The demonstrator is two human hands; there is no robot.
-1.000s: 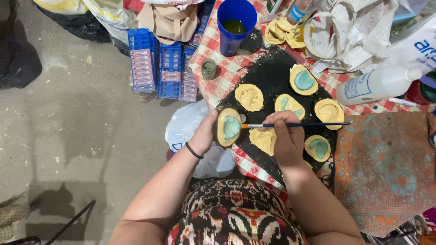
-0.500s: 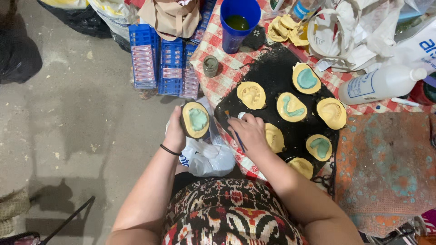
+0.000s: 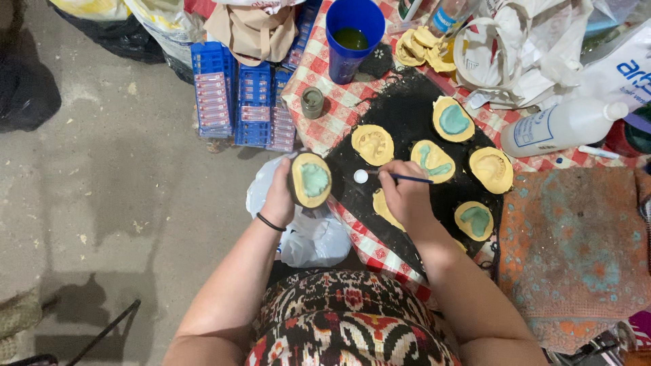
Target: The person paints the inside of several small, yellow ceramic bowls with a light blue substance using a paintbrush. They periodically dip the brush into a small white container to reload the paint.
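Left hand (image 3: 280,196) clamped on yellow mould (image 3: 310,180), right hand (image 3: 405,195) pinching thin brush (image 3: 400,177): best keep mould level, brush strokes light inside green hollow.

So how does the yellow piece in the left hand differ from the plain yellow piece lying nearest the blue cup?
The held piece has a green-painted hollow; the plain piece is yellow all over. The held piece is lifted off the table in the left hand, tilted towards the person; the plain piece lies flat on the black sheet. Both are rounded yellow moulded pieces with a sunken middle, similar in size.
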